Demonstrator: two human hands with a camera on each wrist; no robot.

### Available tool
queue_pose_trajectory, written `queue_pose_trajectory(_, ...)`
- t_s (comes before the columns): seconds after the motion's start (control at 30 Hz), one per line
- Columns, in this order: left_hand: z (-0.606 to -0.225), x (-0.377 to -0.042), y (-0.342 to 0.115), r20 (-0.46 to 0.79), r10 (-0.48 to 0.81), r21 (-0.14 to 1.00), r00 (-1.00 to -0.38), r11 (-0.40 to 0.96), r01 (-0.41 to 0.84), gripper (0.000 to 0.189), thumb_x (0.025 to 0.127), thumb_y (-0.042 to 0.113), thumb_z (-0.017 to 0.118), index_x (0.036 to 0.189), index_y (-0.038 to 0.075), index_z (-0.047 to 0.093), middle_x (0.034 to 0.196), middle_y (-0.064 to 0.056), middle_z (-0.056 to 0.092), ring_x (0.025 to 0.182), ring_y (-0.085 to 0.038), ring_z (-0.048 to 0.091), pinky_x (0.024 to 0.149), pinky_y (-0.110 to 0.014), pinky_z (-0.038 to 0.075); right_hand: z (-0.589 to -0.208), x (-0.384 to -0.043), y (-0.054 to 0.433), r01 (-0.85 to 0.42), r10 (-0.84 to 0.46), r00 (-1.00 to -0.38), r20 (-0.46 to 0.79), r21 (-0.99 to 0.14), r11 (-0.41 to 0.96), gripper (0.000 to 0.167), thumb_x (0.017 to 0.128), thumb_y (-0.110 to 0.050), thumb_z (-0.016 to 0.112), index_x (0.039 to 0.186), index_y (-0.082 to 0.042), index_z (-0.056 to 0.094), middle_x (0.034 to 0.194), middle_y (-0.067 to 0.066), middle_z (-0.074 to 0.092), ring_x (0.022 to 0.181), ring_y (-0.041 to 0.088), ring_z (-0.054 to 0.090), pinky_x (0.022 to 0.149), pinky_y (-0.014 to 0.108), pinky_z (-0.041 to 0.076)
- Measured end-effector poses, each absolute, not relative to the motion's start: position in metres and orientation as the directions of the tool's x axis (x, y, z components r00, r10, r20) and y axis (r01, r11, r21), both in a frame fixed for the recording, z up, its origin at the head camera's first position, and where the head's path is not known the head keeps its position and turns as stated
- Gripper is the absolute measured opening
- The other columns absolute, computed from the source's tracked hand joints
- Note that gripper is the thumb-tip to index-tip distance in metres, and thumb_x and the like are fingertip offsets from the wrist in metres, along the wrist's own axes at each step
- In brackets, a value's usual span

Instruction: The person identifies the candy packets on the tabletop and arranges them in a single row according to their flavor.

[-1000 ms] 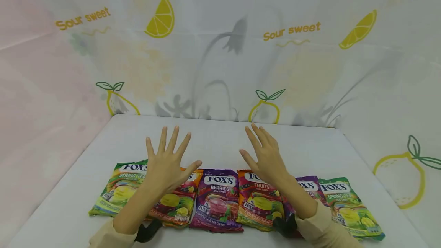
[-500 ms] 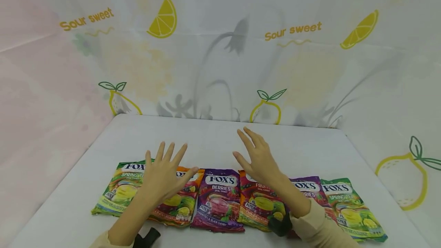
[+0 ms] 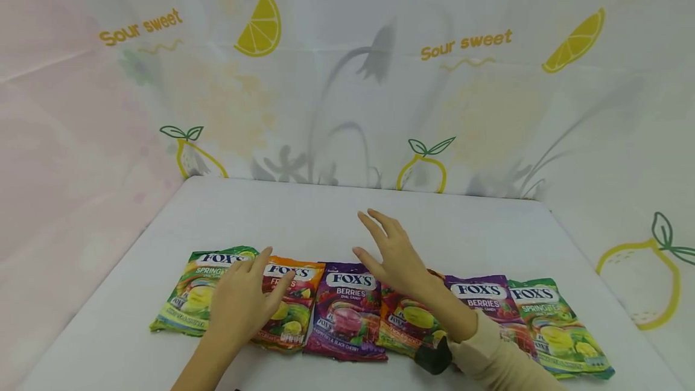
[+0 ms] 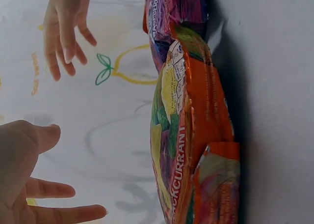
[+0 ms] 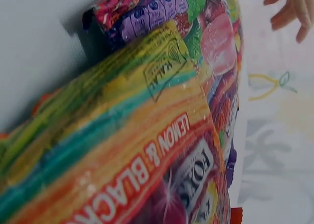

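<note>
In the head view my left hand (image 3: pixel 243 301) hovers over the left green spring tea candy bag (image 3: pixel 187 303) and the orange-topped fruits candy bag (image 3: pixel 290 312), hiding parts of both. Its fingers are slightly bent and hold nothing. My right hand (image 3: pixel 399 261) is held above the second fruits candy bag (image 3: pixel 408 317), fingers apart and relaxed, nothing in them. Between the hands lies a purple berries candy bag (image 3: pixel 346 312). In the left wrist view, the left hand (image 4: pixel 19 170) appears beside the fruits bag (image 4: pixel 169 130), apart from it.
Toward the right lie another purple berries bag (image 3: pixel 483 301) and a green spring tea bag (image 3: pixel 561 327), completing a side-by-side row. The white table (image 3: pixel 315 216) reaches back to a cloth backdrop (image 3: pixel 336 77) printed with lemons. A black wrist strap part (image 3: pixel 433 356) shows under my right wrist.
My left hand has come down and nearer, its spread fingers now bent over the bags. My right hand has drifted left and slightly lower. The bags keep their places.
</note>
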State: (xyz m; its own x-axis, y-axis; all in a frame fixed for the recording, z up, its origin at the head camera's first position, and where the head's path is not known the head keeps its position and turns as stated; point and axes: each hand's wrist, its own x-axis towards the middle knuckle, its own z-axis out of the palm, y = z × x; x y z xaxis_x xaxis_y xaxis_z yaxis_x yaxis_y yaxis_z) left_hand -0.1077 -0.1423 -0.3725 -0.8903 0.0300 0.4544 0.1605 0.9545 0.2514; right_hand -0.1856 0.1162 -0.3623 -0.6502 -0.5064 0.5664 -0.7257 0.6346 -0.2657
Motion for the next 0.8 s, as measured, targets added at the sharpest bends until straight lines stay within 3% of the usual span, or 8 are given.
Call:
queue_pose_trajectory(0.43,-0.386,-0.078,-0.156,0.502,-0.144,0.417,-0.852,0.904,0.092,0.049,0.078,0.030,0.076,0.111,-0.005,0.064,0.105,-0.027,0.065,0.094,-0.044,0.061,0.075,-0.054,0.050,-0.364,-0.176,0.088,-0.728,-0.585,-0.681,0.440,-0.330,0.600,0.060,0.091,-0.030,0.062,0.142,-0.008,0.040,0.141,0.018,0.041,0.128,0.035,0.039,0.099,0.056,0.037)
queue_pose_trajectory(0.57,-0.389,-0.072,-0.165,0.514,-0.164,0.415,-0.842,0.906,0.077,0.046,0.077,0.025,0.077,0.111,-0.003,0.064,0.102,-0.027,0.065,0.091,-0.045,0.062,0.071,-0.054,0.051,-0.367,-0.175,0.074,-0.720,-0.589,-0.692,0.417,-0.453,0.525,0.056,0.092,-0.027,0.061,0.141,-0.007,0.042,0.136,0.017,0.046,0.121,0.031,0.046,0.095,0.049,0.043)
queue_pose_trajectory(0.7,-0.393,-0.069,-0.175,0.535,-0.178,0.413,-0.826,0.908,0.072,0.043,0.074,0.020,0.078,0.108,-0.004,0.064,0.097,-0.028,0.065,0.085,-0.045,0.062,0.067,-0.054,0.051,-0.368,-0.171,0.058,-0.669,-0.577,-0.717,0.392,-0.621,0.409,0.050,0.092,-0.021,0.060,0.136,-0.002,0.046,0.122,0.016,0.055,0.101,0.027,0.058,0.080,0.039,0.052)
queue_pose_trajectory(0.8,-0.395,-0.067,-0.185,0.569,-0.186,0.400,-0.801,0.914,0.071,0.042,0.071,0.017,0.079,0.103,-0.006,0.065,0.092,-0.028,0.065,0.079,-0.045,0.061,0.063,-0.054,0.050,-0.369,-0.165,0.045,-0.596,-0.582,-0.740,0.338,-0.731,0.333,0.043,0.093,-0.018,0.058,0.131,0.000,0.051,0.112,0.017,0.060,0.089,0.026,0.062,0.071,0.029,0.052)
